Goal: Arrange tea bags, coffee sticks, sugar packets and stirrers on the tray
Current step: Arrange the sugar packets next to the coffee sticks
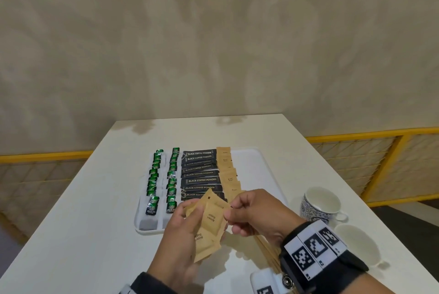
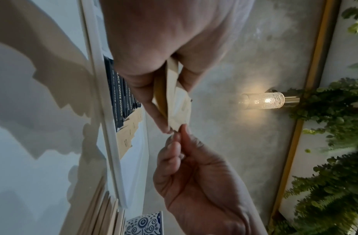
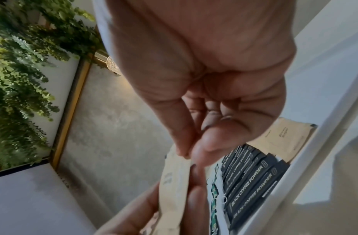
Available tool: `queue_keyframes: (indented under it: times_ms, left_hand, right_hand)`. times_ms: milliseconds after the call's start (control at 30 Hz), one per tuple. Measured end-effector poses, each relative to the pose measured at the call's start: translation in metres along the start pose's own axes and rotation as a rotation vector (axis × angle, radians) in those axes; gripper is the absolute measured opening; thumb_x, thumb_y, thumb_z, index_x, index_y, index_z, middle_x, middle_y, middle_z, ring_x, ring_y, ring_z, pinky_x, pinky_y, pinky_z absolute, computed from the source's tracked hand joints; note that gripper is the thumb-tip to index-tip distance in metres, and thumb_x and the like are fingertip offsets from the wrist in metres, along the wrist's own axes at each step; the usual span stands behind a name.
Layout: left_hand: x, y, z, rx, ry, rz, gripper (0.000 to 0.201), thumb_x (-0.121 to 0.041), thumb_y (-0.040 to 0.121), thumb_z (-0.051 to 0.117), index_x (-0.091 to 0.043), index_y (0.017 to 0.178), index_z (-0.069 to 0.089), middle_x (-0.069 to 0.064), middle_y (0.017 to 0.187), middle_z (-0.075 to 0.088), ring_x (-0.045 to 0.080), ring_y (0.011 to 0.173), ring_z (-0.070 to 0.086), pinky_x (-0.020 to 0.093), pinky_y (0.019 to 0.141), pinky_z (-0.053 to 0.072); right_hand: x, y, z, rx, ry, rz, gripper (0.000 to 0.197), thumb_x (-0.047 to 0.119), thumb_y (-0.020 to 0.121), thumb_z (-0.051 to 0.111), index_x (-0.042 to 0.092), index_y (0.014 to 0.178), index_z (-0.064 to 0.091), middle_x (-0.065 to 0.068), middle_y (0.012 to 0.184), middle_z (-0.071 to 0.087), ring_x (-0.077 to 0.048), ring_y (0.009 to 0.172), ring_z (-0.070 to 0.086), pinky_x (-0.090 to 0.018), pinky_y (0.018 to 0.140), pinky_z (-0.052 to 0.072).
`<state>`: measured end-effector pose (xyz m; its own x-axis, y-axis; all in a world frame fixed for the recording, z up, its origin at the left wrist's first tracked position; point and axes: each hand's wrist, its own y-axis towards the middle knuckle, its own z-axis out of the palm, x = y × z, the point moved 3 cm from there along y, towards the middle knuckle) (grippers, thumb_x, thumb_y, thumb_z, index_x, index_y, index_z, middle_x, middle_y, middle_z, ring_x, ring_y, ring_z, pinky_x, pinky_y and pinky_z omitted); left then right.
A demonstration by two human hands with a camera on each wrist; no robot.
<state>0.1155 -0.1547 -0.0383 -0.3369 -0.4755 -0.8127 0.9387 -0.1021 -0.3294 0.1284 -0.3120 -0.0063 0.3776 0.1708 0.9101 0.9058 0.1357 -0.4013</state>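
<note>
Two hands over tray (image 1: 259, 163) at 6 o'clock: left hand (image 1: 183, 234) grips sugar packets (image 1: 209, 220), right hand (image 1: 251, 213) pinches top packet's corner.

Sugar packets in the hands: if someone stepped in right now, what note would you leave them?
Left hand holds a stack of brown sugar packets; right hand has a pinch grip on the top one's corner.
On the tray: two rows of green tea bags, a black coffee sticks column, a started sugar column.
Left: the held packets, then the wooden stirrers on the table.
</note>
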Motion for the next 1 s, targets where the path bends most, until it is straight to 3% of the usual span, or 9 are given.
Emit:
queue_keyframes:
  times_ms: [200, 300, 433, 567, 633, 700, 833, 900, 1000]
  left_hand:
    - [0.005, 0.003, -0.005, -0.126, 0.089, 0.093, 0.016, -0.002, 0.093, 0.054, -0.012, 0.105, 0.055, 0.021, 0.086, 0.071, 0.029, 0.062, 0.065, 0.034, 0.05, 0.051]
    - [0.01, 0.004, -0.008, -0.175, 0.17, 0.154, 0.017, -0.001, 0.09, 0.058, -0.012, 0.103, 0.056, 0.022, 0.09, 0.071, 0.032, 0.066, 0.066, 0.041, 0.057, 0.056]
    - [0.011, 0.002, -0.013, -0.207, 0.224, 0.158, 0.016, 0.001, 0.09, 0.058, -0.011, 0.101, 0.056, 0.02, 0.084, 0.071, 0.029, 0.057, 0.068, 0.037, 0.044, 0.054]
    - [0.006, 0.004, -0.022, -0.246, 0.277, 0.174, 0.017, 0.0, 0.09, 0.058, -0.01, 0.104, 0.056, 0.017, 0.085, 0.07, 0.027, 0.06, 0.065, 0.028, 0.041, 0.05]
    - [0.003, 0.006, -0.023, -0.248, 0.265, 0.169, 0.016, -0.002, 0.091, 0.057, -0.011, 0.104, 0.056, 0.017, 0.085, 0.071, 0.028, 0.06, 0.065, 0.029, 0.042, 0.052]
    - [0.001, 0.009, -0.024, -0.252, 0.245, 0.16, 0.017, -0.003, 0.092, 0.057, -0.013, 0.106, 0.055, 0.019, 0.088, 0.071, 0.031, 0.063, 0.065, 0.034, 0.05, 0.055]
    - [-0.001, 0.014, -0.028, -0.256, 0.2, 0.161, 0.017, -0.005, 0.093, 0.057, -0.017, 0.105, 0.055, 0.021, 0.091, 0.071, 0.037, 0.07, 0.067, 0.043, 0.058, 0.054]
    - [-0.002, 0.014, -0.029, -0.261, 0.195, 0.171, 0.016, -0.006, 0.093, 0.057, -0.016, 0.105, 0.055, 0.02, 0.089, 0.071, 0.036, 0.068, 0.067, 0.041, 0.056, 0.055]
    - [-0.005, 0.014, -0.028, -0.266, 0.188, 0.18, 0.016, -0.006, 0.093, 0.057, -0.017, 0.103, 0.055, 0.018, 0.087, 0.07, 0.032, 0.064, 0.065, 0.04, 0.056, 0.054]
  right_hand:
    - [-0.011, 0.003, 0.013, 0.006, 0.055, 0.092, 0.007, 0.012, 0.093, 0.059, 0.012, 0.092, 0.052, -0.009, 0.064, 0.067, -0.016, 0.048, 0.058, -0.023, 0.045, 0.047]
    - [-0.017, 0.002, 0.022, 0.046, 0.054, 0.125, 0.032, 0.008, 0.083, 0.073, 0.01, 0.105, 0.049, -0.009, 0.073, 0.07, -0.016, 0.047, 0.058, -0.024, 0.044, 0.049]
    - [-0.024, 0.002, 0.019, 0.005, 0.014, 0.138, 0.04, 0.003, 0.073, 0.081, 0.009, 0.1, 0.053, -0.01, 0.079, 0.072, -0.014, 0.047, 0.058, -0.022, 0.045, 0.046]
    - [-0.023, 0.0, 0.006, 0.037, -0.048, 0.145, 0.02, -0.002, 0.075, 0.077, 0.01, 0.082, 0.062, -0.009, 0.08, 0.073, -0.022, 0.069, 0.069, -0.033, 0.064, 0.057]
    - [-0.02, -0.001, -0.001, 0.034, 0.029, 0.146, 0.018, -0.007, 0.079, 0.069, 0.006, 0.086, 0.059, -0.016, 0.095, 0.069, -0.031, 0.08, 0.071, -0.038, 0.069, 0.057]
    - [-0.013, -0.001, -0.01, -0.009, 0.112, 0.138, 0.018, -0.008, 0.083, 0.06, 0.004, 0.096, 0.055, -0.017, 0.102, 0.064, -0.031, 0.08, 0.071, -0.034, 0.068, 0.058]
    - [0.01, 0.007, -0.041, -0.254, -0.354, 0.001, 0.011, 0.008, 0.089, 0.06, 0.015, 0.097, 0.057, -0.006, 0.082, 0.07, -0.014, 0.06, 0.06, -0.023, 0.054, 0.047]
    - [0.017, 0.017, -0.054, -0.352, -0.528, -0.033, 0.007, 0.014, 0.087, 0.063, 0.019, 0.091, 0.061, -0.001, 0.084, 0.067, -0.012, 0.063, 0.057, -0.02, 0.052, 0.042]
    - [0.019, 0.031, -0.055, -0.314, -0.63, -0.029, 0.002, 0.021, 0.09, 0.064, 0.022, 0.088, 0.065, 0.005, 0.082, 0.062, -0.01, 0.065, 0.053, -0.018, 0.051, 0.039]
